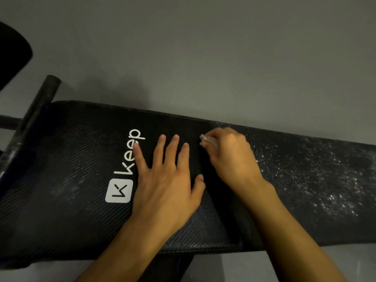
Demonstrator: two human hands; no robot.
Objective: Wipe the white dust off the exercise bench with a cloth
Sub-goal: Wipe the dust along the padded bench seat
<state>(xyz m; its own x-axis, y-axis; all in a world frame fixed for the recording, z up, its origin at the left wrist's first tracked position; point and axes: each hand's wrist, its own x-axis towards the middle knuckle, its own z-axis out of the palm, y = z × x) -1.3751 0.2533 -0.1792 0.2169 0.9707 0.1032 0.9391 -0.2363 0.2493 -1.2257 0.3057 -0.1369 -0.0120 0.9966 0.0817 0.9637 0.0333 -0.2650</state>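
A black textured exercise bench (81,159) runs across the view, with a white "keep" logo (126,169) on its left half. White dust (317,180) speckles the bench's right part. My left hand (166,180) lies flat on the pad with fingers spread, just right of the logo. My right hand (230,155) is closed around a small whitish cloth (207,139), pressing it on the pad near the far edge, at the left border of the dusty area. Most of the cloth is hidden in the fist.
A black metal bar (38,106) of the bench frame rises at the left end. A dark rounded object (12,55) sits at the far left. Grey floor (203,58) lies beyond the bench.
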